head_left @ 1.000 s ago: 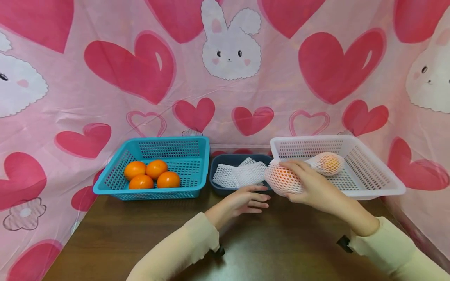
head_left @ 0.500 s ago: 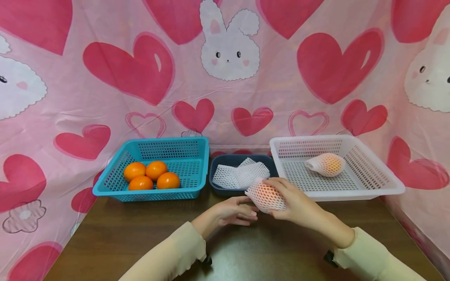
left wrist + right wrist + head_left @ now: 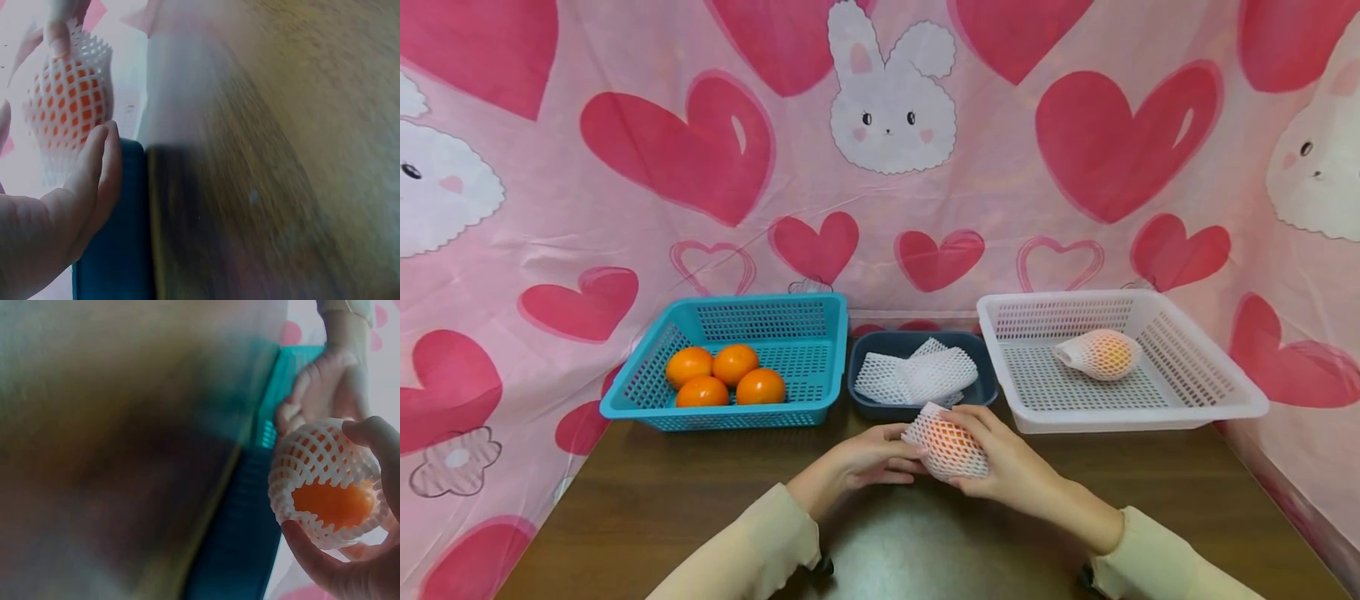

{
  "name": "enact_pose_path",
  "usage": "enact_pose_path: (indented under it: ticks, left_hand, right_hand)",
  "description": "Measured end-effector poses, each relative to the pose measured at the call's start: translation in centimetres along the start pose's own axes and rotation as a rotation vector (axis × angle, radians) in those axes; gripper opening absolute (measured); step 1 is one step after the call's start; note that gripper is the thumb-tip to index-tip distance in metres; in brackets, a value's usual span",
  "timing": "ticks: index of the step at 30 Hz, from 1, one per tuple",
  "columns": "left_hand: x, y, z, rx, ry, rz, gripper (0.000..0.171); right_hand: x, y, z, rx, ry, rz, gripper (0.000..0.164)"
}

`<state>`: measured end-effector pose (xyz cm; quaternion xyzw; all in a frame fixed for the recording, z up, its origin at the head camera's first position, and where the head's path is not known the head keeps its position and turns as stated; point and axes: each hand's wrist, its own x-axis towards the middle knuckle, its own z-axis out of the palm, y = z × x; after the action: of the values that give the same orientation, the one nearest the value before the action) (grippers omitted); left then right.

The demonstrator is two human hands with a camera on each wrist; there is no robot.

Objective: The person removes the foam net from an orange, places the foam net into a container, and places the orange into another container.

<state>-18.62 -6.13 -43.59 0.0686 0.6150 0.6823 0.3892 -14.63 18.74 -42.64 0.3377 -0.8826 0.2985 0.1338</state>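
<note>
Reaches over the tabletop (image 3: 647, 500) with both sleeved forearms (image 3: 752, 537) (with bare wrists (image 3: 811, 490)). Holds the right hand (image 3: 1009, 457) and left hand (image 3: 872, 457) close together between the tabletop's left and right edges. Curls right fingers (image 3: 973, 421) and thumb (image 3: 976, 487) into a grip; extends left fingers (image 3: 901, 451) loosely.

the person's right hand (image 3: 370, 570) grips an orange fruit (image 3: 334, 503) in a white foam net (image 3: 309, 456), digits above and below it, and the net gapes wide enough to show bare, shiny peel. just beyond it i see the left hand (image 3: 328, 384) in its pale sleeve (image 3: 347, 306), whether touching the net i can't tell. alongside sit a teal basket (image 3: 281, 375) and a dark blue bin (image 3: 237, 531), next to a blurred brown tabletop (image 3: 106, 456).
</note>
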Motion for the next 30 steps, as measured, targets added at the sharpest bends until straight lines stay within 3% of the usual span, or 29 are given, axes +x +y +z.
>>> enact_pose_path:
  ticks: [6, 14, 20, 30]
  left_hand:
    - [-0.6, -0.3, -0.5, 0.004, 0.016, -0.016, 0.063]
    - [-0.7, -0.5, -0.7, 0.027, 0.056, -0.037, 0.061]
    - [-0.9, -0.5, -0.8, 0.057, 0.081, -0.035, 0.061]
    - [-1.3, -0.6, -1.1, 0.111, 0.075, -0.019, 0.061]
  right_hand:
    - [-0.3, -0.4, 1.6, 0.015, -0.013, -0.002, 0.085]
    - [-0.5, -0.7, 2.6, 0.045, -0.035, -0.009, 0.086]
    - [-0.6, -0.9, 3.0, 0.052, -0.033, -0.062, 0.085]
    - [-1.0, -1.2, 3.5, 0.081, -0.084, -0.078, 0.084]
